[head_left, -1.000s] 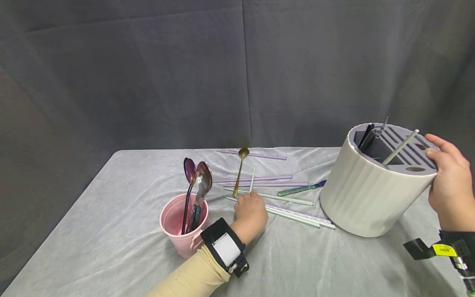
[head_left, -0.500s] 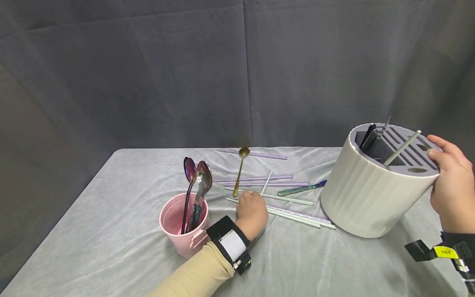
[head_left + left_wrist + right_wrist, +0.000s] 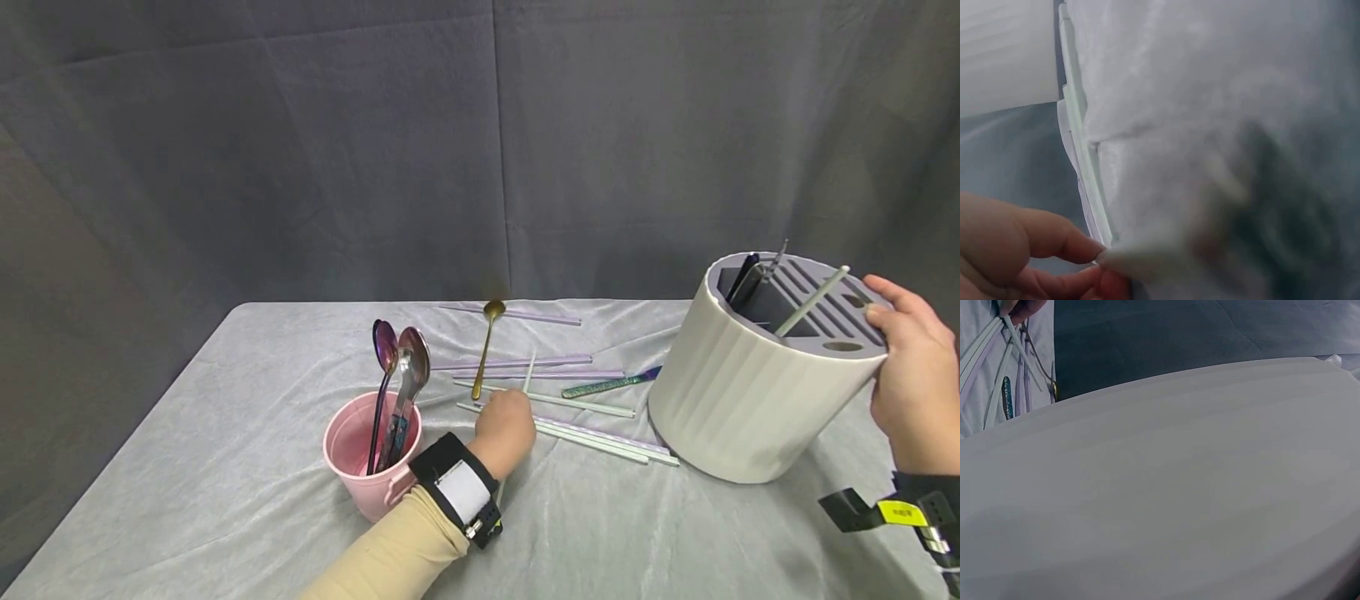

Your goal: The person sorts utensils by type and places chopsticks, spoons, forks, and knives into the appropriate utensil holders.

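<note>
Beyond the front of my left hand (image 3: 506, 429) juts a pale green chopstick (image 3: 529, 372), and a thin length of it shows behind the wrist. In the left wrist view the thumb and a finger (image 3: 1063, 240) pinch it, its near part a blur. Around that hand lie more pale green chopsticks (image 3: 592, 443), purple chopsticks (image 3: 551, 361) and a gold long-handled spoon (image 3: 483, 354). My right hand (image 3: 917, 375) grips the top edge of a white ribbed utensil holder (image 3: 720, 400), tilted to the right. One pale green chopstick (image 3: 813, 300) and dark utensils (image 3: 744, 283) stick out of its grey slotted top.
Left of my left hand stands a pink bucket (image 3: 348, 442) holding several spoons (image 3: 412, 358). A utensil with a glittery green handle (image 3: 600, 387) lies against the holder's left side. A grey cloth covers the table (image 3: 225, 467); a dark curtain (image 3: 375, 167) hangs behind.
The chopstick in my left hand swung to the right, then back to nearly upright in the head view. The hand shifted slightly. My right hand and the holder stayed almost still.
</note>
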### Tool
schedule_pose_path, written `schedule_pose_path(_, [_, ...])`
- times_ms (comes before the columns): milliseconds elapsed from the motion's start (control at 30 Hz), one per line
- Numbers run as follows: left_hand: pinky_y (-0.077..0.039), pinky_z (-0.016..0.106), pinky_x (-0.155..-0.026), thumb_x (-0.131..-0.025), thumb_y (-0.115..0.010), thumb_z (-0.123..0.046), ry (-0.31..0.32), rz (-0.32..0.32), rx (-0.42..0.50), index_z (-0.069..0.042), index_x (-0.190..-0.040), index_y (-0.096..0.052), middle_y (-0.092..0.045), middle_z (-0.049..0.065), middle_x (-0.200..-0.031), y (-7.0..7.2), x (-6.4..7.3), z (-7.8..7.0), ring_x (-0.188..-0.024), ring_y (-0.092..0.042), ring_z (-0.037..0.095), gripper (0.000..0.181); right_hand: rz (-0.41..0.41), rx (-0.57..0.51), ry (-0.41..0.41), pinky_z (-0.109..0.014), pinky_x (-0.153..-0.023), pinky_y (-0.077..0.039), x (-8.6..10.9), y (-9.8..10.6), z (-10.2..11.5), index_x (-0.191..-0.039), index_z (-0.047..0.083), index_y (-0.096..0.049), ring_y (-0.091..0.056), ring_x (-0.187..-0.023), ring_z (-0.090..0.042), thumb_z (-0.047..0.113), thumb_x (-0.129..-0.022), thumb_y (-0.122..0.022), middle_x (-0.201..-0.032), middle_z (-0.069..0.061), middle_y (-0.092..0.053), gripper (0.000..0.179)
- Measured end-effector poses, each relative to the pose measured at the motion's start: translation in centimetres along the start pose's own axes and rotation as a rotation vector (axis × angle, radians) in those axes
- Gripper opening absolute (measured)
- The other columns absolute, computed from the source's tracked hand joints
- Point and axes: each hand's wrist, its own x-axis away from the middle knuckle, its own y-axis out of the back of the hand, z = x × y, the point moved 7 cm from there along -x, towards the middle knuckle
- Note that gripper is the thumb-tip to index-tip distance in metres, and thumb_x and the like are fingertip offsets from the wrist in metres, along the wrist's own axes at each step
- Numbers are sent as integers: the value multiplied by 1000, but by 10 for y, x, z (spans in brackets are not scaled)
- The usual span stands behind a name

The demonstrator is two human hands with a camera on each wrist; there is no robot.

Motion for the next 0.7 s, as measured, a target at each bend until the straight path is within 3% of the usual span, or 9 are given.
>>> schedule_pose_path(167, [-55,41,-57,-84,-59,2,26,43,13,2,-83,-66,-68,17,-82,1,-4,3,-74,-68,29,7,-1,8,12,-8,-71,-47,2,-1,1,-138,14,-48,-59,-88,2,10,-104,-35,-108,6,-51,38])
schedule_pose_path(367, [-54,41,-58,-81,-58,5,2,-7,106,4,-81,-63,-66,18,-80,9,-3,1,-72,-67,31,5,25,39,24,-7,-71,-47,3,-3,2,-142,14,-45,-57,-92,2,11,-104,-34,-109,7,-50,40])
schedule_pose_path(567, [-52,37,-64,-83,-58,5,-63,-57,274,5,-91,-65,-67,18,-88,24,-1,-6,-77,-65,29,11,22,44,33,-7,-71,-47,3,-2,2,-138,15,-47,-56,-93,0,11,-104,-34,-110,6,-49,37])
schedule_pose_path(700, [-53,29,-62,-89,-59,4,-40,5,499,9,-103,-64,-66,16,-91,27,0,-10,-74,-68,26,15,23,14,21,-8,-71,-48,3,-2,2,-133,16,-49,-58,-92,1,11,-104,-34,-110,6,-50,34])
